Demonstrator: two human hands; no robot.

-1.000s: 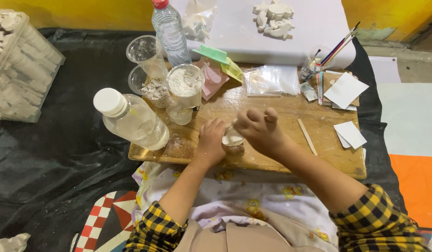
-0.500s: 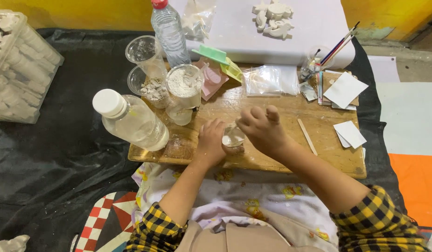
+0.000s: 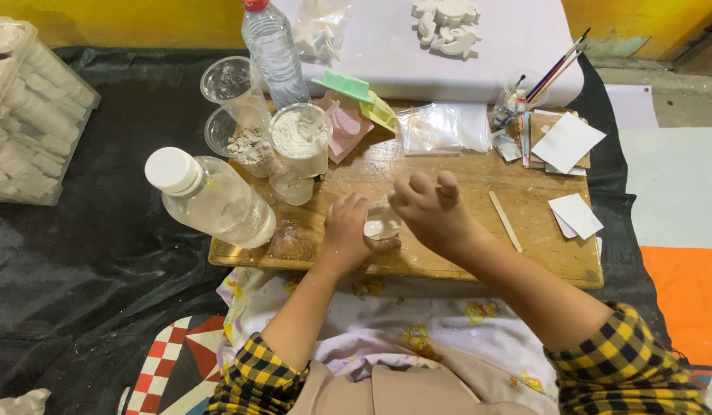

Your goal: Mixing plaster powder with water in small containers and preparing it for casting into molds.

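The left hand has its fingers curled against the side of a small clear cup, steadying it on the wooden board. The right hand hovers just over the cup with its fingers bunched together, knuckles up; whether it pinches anything cannot be told. The cup stands near the middle of the board, towards the edge nearest the person, and holds something whitish.

Just left of the cup, on the board's left end, lies a clear plastic bottle with a white cap, tilted on its side. Behind the cup, towards the far left of the board, stands a clear beaker of white powder, and beside that two clear cups, the nearer one holding pale chunks. An upright water bottle rises beyond them. To the right of the cup a wooden stick lies flat on the board, well apart from both hands. Further right are white paper squares, and at the far right corner a jar of paintbrushes. A clear plastic bag lies at the far edge.
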